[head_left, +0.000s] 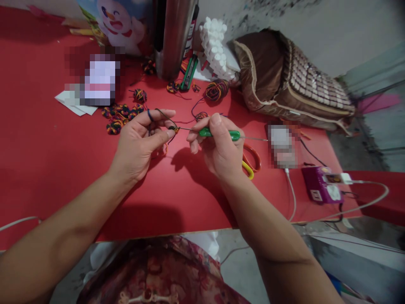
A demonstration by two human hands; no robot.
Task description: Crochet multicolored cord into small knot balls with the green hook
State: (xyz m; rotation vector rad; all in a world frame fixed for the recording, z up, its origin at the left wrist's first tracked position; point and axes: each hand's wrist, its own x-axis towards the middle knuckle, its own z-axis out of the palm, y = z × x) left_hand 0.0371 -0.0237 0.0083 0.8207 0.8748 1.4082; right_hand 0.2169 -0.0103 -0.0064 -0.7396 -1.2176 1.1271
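Note:
Between finger and thumb, my left hand point(139, 141) pinches a small dark multicoloured crochet piece point(173, 129). Yarn loops around its index finger. A crochet hook point(205, 132) with a green handle lies in my right hand point(221, 147), gripped by thumb and fingers. Its metal tip points left and meets the crochet piece. Past the hands, a ball of multicoloured yarn point(216, 90) rests on the table with a strand trailing from it. Several small crocheted pieces point(122, 116) lie just beyond my left hand.
Scissors point(253, 162) with orange and yellow handles lie right of my right hand. A green box cutter point(189, 74) and a steel flask point(172, 42) stand farther back. A brown cushion point(284, 80), a blurred phone point(282, 145) and a purple power box point(321, 184) with cables occupy the right side.

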